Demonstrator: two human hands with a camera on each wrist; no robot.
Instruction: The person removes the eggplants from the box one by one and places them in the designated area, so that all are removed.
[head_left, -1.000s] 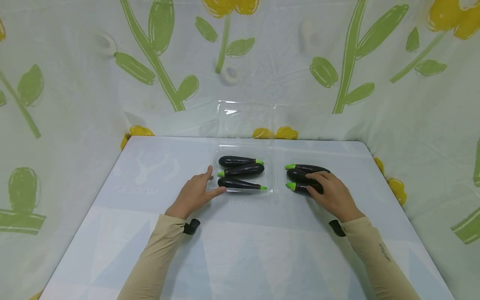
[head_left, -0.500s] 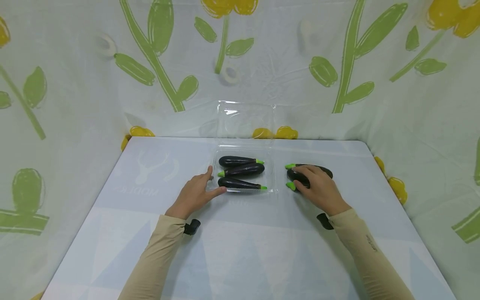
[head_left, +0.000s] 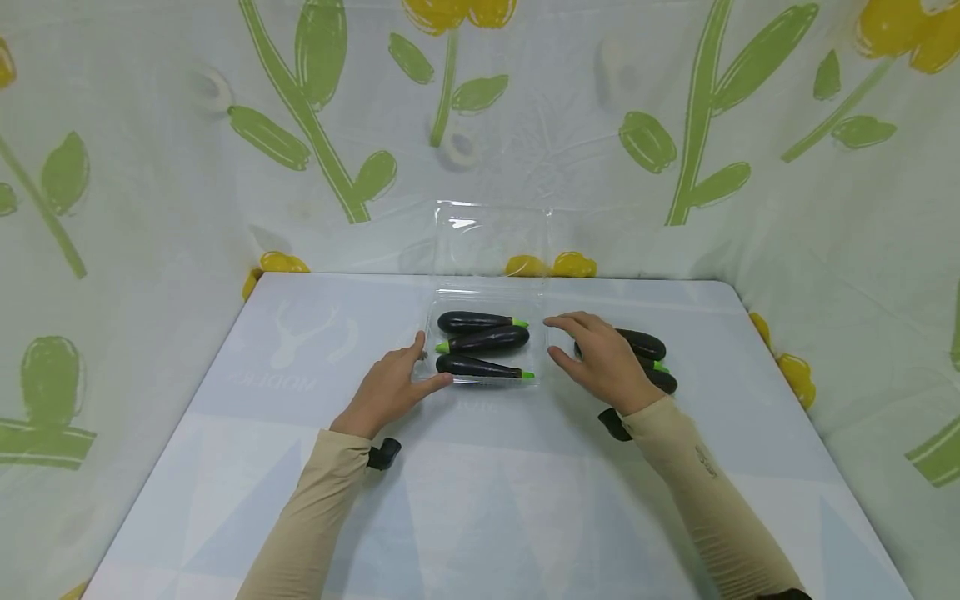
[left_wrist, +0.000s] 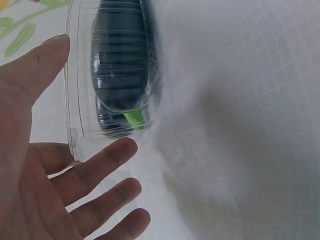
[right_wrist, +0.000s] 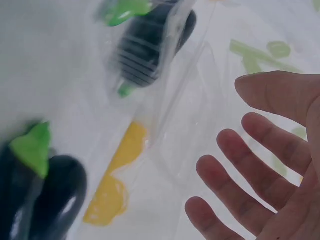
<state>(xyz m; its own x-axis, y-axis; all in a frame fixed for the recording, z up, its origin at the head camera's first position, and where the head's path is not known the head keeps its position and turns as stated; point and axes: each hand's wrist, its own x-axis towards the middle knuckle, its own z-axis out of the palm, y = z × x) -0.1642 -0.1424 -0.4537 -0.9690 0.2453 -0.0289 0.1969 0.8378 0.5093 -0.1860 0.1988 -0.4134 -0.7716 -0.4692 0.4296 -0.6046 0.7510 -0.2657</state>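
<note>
Touching a clear plastic clamshell (head_left: 542, 360) with the left hand (head_left: 384, 387), with the right hand (head_left: 600, 360) near its right wall.
Spreading the left thumb and fingers wide around the front left corner, and the right ones wide too, with bare space between them. Showing three dark eggplants (head_left: 489, 340) lying crosswise inside the base, before a raised lid (head_left: 492, 205), and more eggplants (head_left: 647, 343) on the tabletop (head_left: 465, 492), partly hidden behind the right hand.

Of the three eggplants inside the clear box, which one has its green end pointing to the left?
The middle eggplant: its green end points left, while the far eggplant and near eggplant in the box point theirs right.
</note>
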